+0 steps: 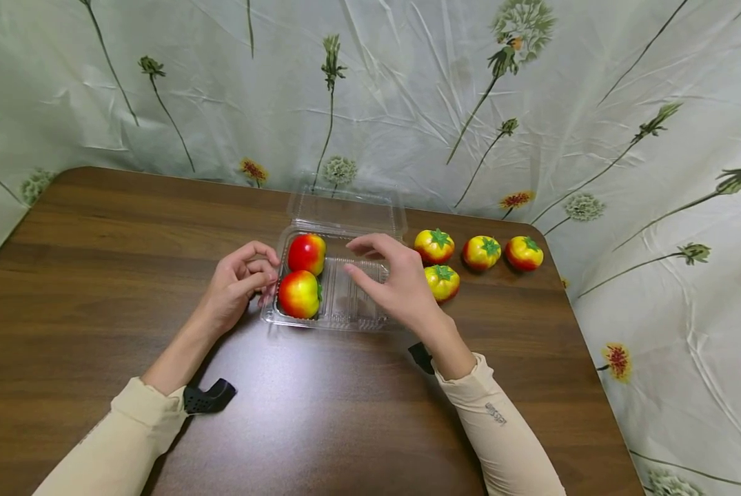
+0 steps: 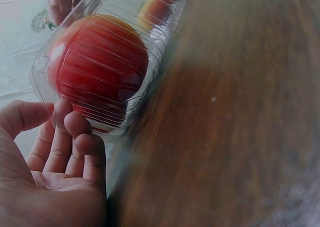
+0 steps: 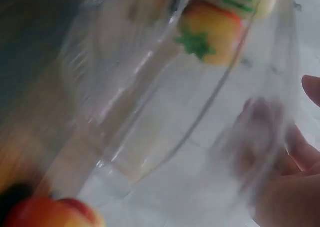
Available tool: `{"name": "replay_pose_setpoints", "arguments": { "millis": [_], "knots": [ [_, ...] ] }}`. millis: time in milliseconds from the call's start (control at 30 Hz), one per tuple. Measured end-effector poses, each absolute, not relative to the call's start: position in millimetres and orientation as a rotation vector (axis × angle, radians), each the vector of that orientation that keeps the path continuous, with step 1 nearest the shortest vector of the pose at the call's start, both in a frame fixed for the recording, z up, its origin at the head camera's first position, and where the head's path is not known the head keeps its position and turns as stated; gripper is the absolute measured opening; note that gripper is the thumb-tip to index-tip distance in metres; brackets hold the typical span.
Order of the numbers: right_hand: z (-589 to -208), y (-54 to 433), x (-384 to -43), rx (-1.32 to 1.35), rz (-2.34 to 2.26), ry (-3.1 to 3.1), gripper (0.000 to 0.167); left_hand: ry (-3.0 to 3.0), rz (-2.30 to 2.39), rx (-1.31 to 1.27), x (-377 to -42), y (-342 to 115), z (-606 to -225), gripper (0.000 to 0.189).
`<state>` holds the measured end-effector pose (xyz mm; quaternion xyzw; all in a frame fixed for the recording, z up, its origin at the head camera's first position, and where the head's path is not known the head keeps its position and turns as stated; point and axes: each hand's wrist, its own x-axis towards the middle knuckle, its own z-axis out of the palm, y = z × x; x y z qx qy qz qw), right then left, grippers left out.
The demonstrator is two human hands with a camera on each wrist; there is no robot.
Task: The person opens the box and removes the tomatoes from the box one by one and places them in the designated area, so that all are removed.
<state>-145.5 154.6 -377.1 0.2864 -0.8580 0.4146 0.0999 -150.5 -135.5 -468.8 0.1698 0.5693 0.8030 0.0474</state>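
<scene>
A clear plastic clamshell container (image 1: 351, 320) lies on the table with its lid (image 1: 348, 207) folded back. Two glossy red-and-yellow persimmons (image 1: 300, 294) fill its left side, one behind the other. My left hand (image 1: 236, 286) is at the left wall, thumb and index finger pinching the rim; the left wrist view shows the fingertips (image 2: 61, 107) right by a persimmon (image 2: 100, 67). Above the bare right part of the container hovers my right hand (image 1: 401, 279), thumb and fingers spread in a loose curve with nothing between them. The right wrist view is blurred.
Several more persimmons (image 1: 482, 253) with green leafy tops stand right of the container, two of them close to my right hand. Behind the brown wooden table (image 1: 128, 227) hangs a pale curtain (image 1: 221, 89) with a dandelion print. Black straps (image 1: 210, 397) sit at both wrists.
</scene>
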Motion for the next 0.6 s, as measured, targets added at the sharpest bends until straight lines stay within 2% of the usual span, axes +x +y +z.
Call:
{"name": "replay_pose_setpoints", "arguments": {
  "millis": [600],
  "knots": [
    [-388.4, 123.0, -139.5, 1.046, 1.207, -2.631, 0.039, 1.741, 2.436, 0.513, -150.7, -136.6, -467.8, 0.013]
  ]
}}
